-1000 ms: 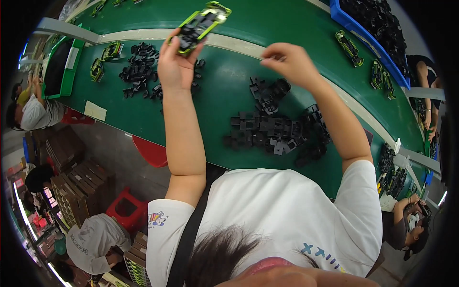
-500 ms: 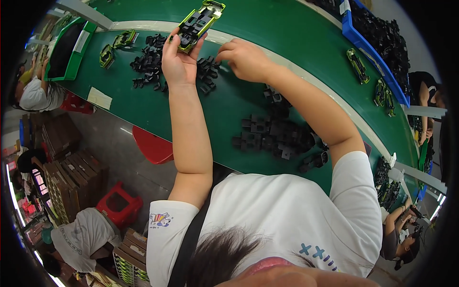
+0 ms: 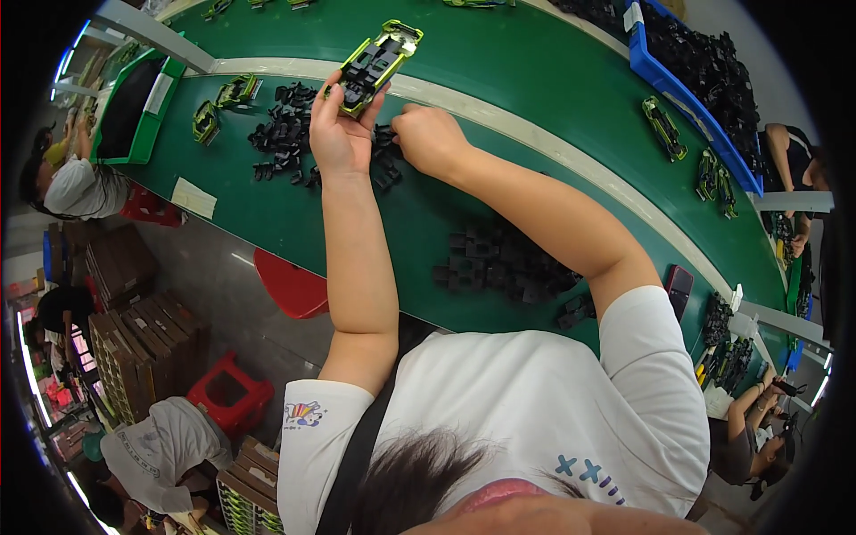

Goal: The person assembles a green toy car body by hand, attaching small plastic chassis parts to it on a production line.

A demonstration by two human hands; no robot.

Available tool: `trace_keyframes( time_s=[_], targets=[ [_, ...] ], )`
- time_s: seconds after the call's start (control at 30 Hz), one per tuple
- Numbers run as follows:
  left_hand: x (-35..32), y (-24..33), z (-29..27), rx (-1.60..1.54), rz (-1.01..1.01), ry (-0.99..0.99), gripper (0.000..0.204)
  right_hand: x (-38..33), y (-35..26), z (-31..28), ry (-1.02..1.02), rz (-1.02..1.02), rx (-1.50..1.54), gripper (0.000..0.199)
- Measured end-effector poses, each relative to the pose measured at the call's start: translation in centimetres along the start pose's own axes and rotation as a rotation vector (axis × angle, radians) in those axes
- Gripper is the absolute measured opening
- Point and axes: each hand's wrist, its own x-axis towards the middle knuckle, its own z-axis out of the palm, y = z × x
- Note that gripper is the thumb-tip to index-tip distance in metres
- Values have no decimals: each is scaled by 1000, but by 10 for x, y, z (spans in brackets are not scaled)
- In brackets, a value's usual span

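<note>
Lime-green and black, the toy car chassis [image 3: 376,64] is sitting tilted in the left hand [image 3: 339,134], whose fingers are curling up around its lower end, lifting it above the green table [image 3: 419,241]. The right hand [image 3: 431,138] is resting just beside it, fingers bunched down into a heap of small black plastic parts [image 3: 290,134]; what they are pinching I cannot tell. A second pile of black parts [image 3: 504,267] is lying nearer the person's chest. Further out, a blue bin [image 3: 687,94] is holding more black pieces.
</note>
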Motion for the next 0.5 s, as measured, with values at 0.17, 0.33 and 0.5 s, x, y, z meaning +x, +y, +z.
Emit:
trace_keyframes(
  time_s=[0.17, 0.33, 0.5],
  targets=[
    [-2, -7, 5, 25, -26, -13, 30, -32, 13, -78, -49, 261, 558, 21],
    [-19, -27, 30, 100, -202, -117, 28, -34, 48, -135, 101, 449, 988, 24],
    [-36, -50, 48, 125, -360, -212, 25, -41, 57, -142, 27, 526, 785, 19]
  ],
)
